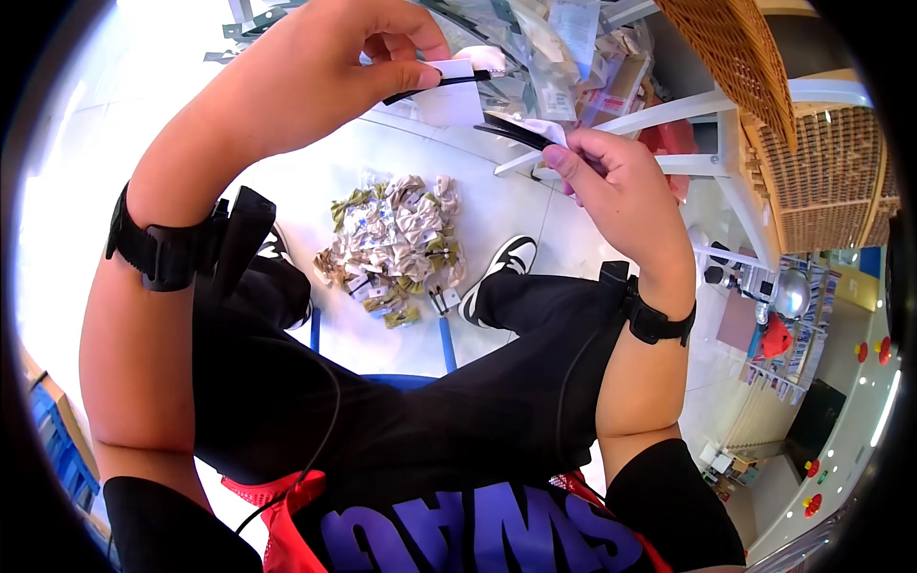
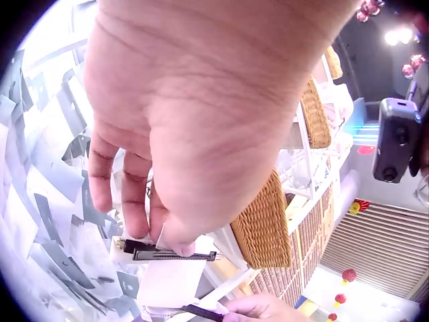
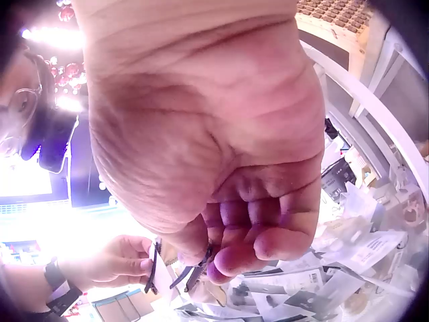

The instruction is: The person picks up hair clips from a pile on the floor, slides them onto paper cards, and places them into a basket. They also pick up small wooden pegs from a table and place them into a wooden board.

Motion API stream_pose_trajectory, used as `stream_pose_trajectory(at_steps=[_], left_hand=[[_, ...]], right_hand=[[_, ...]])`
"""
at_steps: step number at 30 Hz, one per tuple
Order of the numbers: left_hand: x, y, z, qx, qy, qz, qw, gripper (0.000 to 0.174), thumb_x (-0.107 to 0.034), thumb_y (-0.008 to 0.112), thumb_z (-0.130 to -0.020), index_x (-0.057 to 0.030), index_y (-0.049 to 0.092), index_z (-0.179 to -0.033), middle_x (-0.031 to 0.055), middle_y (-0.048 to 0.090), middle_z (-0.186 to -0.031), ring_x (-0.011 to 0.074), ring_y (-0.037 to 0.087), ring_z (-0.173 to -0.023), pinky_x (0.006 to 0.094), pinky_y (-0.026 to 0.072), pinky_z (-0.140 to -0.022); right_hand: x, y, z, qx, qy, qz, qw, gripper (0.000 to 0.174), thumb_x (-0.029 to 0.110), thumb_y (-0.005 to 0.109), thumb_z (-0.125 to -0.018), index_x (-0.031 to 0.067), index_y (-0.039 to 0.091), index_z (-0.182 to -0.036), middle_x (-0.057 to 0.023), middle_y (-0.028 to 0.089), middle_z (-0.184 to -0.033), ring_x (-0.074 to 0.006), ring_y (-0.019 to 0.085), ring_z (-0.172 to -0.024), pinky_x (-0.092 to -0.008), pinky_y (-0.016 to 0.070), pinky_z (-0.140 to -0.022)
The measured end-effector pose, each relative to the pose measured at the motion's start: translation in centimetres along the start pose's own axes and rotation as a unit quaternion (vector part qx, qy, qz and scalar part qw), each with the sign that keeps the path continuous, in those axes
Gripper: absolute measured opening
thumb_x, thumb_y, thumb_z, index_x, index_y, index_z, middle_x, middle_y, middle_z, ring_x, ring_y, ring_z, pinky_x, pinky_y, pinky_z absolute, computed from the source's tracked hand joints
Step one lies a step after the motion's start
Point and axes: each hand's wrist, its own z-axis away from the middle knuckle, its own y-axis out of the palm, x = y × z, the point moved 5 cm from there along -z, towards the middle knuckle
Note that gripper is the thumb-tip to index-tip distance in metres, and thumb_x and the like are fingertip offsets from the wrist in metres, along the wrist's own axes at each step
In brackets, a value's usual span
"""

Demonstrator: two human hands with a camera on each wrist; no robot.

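Note:
In the head view, my left hand (image 1: 349,72) pinches a black hair clip (image 1: 465,79) between thumb and fingers. A blank white card (image 1: 451,103) hangs at that clip, and a bit of pale fabric (image 1: 484,59) shows behind it. Lower and to the right, my right hand (image 1: 626,186) pinches a second black hair clip (image 1: 516,132), its two prongs spread apart toward the card. Pale fabric (image 1: 547,128) sits along this clip. From the left wrist, the first clip (image 2: 174,255) lies under the thumb, above the card (image 2: 171,282).
On the floor between the feet lies a heap of beige and olive fabric bows (image 1: 396,239) with clips and cards. Beyond the hands is a spread of cards and plastic packets (image 1: 564,57). White rack bars (image 1: 669,115) and wicker baskets (image 1: 826,172) stand at the right.

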Motion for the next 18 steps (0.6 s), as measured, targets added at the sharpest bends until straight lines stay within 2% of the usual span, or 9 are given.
stream_pose_trajectory(at_steps=[2,8,18], left_hand=[[-0.1,0.3,-0.1,0.012,0.031,0.009,0.999,0.020,-0.022,0.074,-0.100,-0.0059,0.076,-0.111,0.0045,0.072,-0.092,0.0140,0.064,-0.081,0.0298,0.0511,-0.075],[-0.5,1.2,-0.1,0.027,0.054,-0.006,0.998,0.017,-0.018,0.074,-0.099,-0.0057,0.076,-0.110,0.0053,0.072,-0.093,0.0159,0.065,-0.084,0.0305,0.0519,-0.075],[-1.8,3.0,0.0,0.055,0.061,0.037,0.996,0.013,-0.014,0.074,-0.098,-0.0070,0.077,-0.108,0.0056,0.072,-0.092,0.0173,0.066,-0.083,0.0315,0.0532,-0.076]], right_hand=[[0.5,0.1,0.1,0.002,-0.007,-0.002,1.000,0.036,0.028,0.070,-0.101,-0.0058,0.062,-0.090,-0.0119,0.048,-0.068,-0.0186,0.040,-0.063,-0.0357,0.0390,-0.060],[0.6,0.7,-0.1,0.022,-0.012,0.009,1.000,0.035,0.027,0.070,-0.101,-0.0061,0.064,-0.090,-0.0123,0.049,-0.067,-0.0196,0.040,-0.063,-0.0363,0.0394,-0.060],[1.9,2.9,-0.3,0.068,-0.029,0.013,0.997,0.031,0.026,0.069,-0.100,-0.0049,0.072,-0.101,-0.0142,0.058,-0.068,-0.0204,0.050,-0.061,-0.0366,0.0424,-0.061]])
